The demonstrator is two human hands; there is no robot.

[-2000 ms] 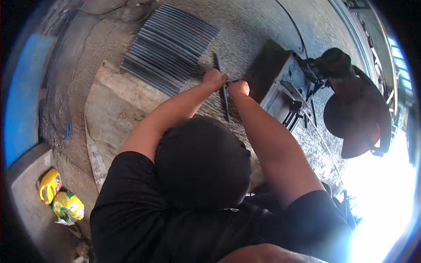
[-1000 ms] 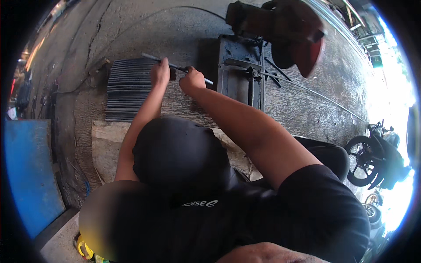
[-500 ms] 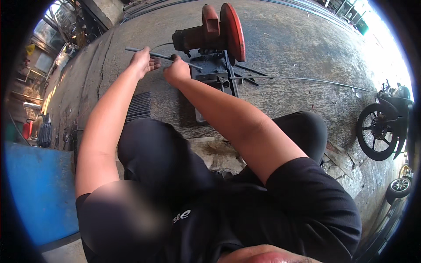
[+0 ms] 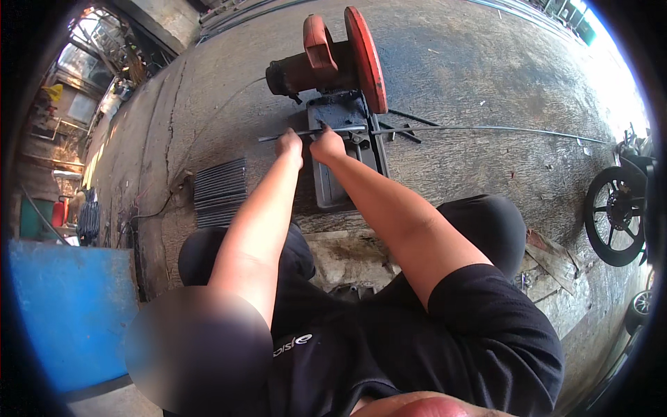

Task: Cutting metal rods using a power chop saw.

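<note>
A red chop saw (image 4: 319, 59) with a round red blade guard (image 4: 365, 61) stands on the floor in front of me, its head raised over a dark metal base (image 4: 335, 189). A short grey metal rod (image 4: 269, 139) lies crosswise over the base, by the clamp (image 4: 356, 139). My left hand (image 4: 290, 144) is closed round this rod near its left end. Just beside it, my right hand (image 4: 328, 145) is closed on the rod over the base. Fingers of both hands are partly hidden.
Left of the base lies a neat stack of cut rods (image 4: 221, 193). A long thin rod (image 4: 486, 128) runs from the saw to the right, past short dark bars (image 4: 410, 119). A motorcycle wheel (image 4: 611, 217) stands at right, a blue panel (image 4: 69, 313) at lower left.
Both hands have brought the rod down and to the right, from a tilt left of the saw onto its base. My left hand, partly spread before, is now closed on it.
</note>
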